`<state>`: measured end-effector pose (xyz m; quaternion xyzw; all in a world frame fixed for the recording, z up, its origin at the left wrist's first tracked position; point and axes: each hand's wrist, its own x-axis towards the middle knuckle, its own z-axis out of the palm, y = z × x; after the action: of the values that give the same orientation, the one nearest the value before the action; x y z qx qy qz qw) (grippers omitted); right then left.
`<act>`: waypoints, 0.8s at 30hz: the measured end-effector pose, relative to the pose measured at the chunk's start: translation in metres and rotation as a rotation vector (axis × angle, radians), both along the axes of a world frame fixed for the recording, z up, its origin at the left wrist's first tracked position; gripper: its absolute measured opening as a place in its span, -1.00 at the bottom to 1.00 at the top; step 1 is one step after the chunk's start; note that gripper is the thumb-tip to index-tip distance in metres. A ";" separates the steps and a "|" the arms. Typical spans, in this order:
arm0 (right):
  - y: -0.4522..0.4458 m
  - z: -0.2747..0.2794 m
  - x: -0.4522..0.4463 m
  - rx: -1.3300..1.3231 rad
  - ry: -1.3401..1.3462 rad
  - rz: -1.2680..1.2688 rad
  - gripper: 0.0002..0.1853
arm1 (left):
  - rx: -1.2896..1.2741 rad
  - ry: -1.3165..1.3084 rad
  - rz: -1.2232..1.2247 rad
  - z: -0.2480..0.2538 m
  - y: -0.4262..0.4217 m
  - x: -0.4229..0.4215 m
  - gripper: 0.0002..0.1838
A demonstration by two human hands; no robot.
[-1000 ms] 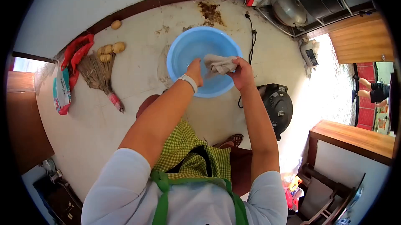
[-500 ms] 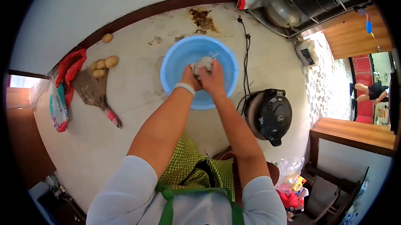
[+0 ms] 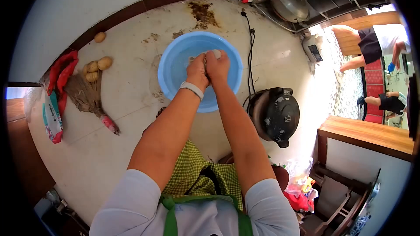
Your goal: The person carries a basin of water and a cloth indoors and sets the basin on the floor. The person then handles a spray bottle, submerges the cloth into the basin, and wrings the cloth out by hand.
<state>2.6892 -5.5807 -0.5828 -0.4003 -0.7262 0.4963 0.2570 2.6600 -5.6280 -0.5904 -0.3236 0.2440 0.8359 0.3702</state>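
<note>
A light-blue plastic basin (image 3: 165, 72) with water stands on the floor in front of me. Over it, my left hand (image 3: 198, 70) and my right hand (image 3: 217, 66) are pressed close together. Both are wrapped round a wet, greyish-white cloth (image 3: 217, 54), most of which is hidden by my fingers. A little of it shows beyond the right fingers and beside the left ones. On my left wrist is a white band (image 3: 192, 89).
A black electric cooking pan (image 3: 281, 118) and its cord (image 3: 251, 56) lie right of the basin. Left are potatoes (image 3: 104, 63), a brown net sack (image 3: 83, 93) and a red bag (image 3: 63, 72). A metal rack (image 3: 280, 21) holds pots. A person (image 3: 372, 45) stands in the doorway.
My hands have closed more tightly around the cloth, so less of it shows. The view has shifted slightly, and a person in a white top has come into sight at the doorway.
</note>
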 end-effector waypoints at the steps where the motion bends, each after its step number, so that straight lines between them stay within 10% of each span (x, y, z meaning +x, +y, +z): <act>1: 0.004 -0.004 0.000 -0.006 -0.014 -0.042 -0.77 | -0.076 -0.031 0.016 0.009 0.001 0.002 -0.84; 10: 0.021 0.037 0.019 -1.271 0.409 0.024 -0.79 | 0.019 0.099 -0.233 0.021 -0.006 -0.002 -0.81; 14: 0.016 0.052 0.027 -1.272 0.371 0.118 -0.75 | 0.163 0.137 -0.361 0.027 -0.018 -0.002 -0.74; 17: -0.003 0.047 0.020 -0.459 0.309 0.232 -0.72 | 0.094 0.052 -0.408 0.081 -0.037 0.005 -0.62; 18: -0.009 0.050 0.019 -0.455 0.309 0.228 -0.72 | 0.097 0.051 -0.413 0.065 -0.037 0.002 -0.62; 20: -0.023 0.059 0.022 0.386 0.347 0.455 -0.52 | 0.432 0.353 -0.282 0.019 -0.038 -0.004 -0.63; 22: -0.035 0.061 0.019 0.549 0.202 0.422 -0.50 | 0.166 0.749 -0.278 0.020 -0.041 0.007 -0.62; 24: -0.030 0.055 0.022 0.560 0.195 0.324 -0.72 | 0.290 0.519 -0.282 0.021 -0.040 0.002 -0.62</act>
<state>2.7112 -5.6111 -0.5278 -0.1440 -0.8606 0.3477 0.3430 2.6623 -5.6679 -0.5690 -0.0070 0.2510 0.8570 0.4499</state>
